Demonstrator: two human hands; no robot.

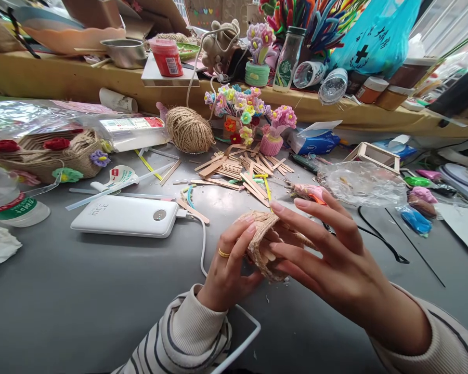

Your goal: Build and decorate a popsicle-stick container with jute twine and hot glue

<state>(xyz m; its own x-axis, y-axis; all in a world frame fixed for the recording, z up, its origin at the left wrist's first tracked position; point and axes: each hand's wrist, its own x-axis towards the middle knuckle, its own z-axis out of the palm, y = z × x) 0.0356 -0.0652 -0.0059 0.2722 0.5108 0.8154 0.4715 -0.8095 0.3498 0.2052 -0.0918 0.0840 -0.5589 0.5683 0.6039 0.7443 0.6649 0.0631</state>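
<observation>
A small hollow piece (263, 234) made of wooden craft sticks, with braided jute twine round its edge, is tilted over the grey table with its opening partly facing me. My left hand (230, 259), wearing a gold ring, is closed round its left side, fingertips on the rim. My right hand (335, 254) has its fingers stretched and apart across the piece's right side. Two of those fingertips reach into the opening; my right thumb is hidden. Beyond the piece lies a loose pile of craft sticks (222, 166), with a ball of jute twine (190, 130) behind it.
A white power bank (125, 215) with a cable lies left of my hands. Farther left are a twine basket (47, 161) with flowers and a plastic bottle (19, 208). Clear plastic wrap (362, 184) and a black cord (382, 239) lie right. A crowded shelf (81, 80) runs behind.
</observation>
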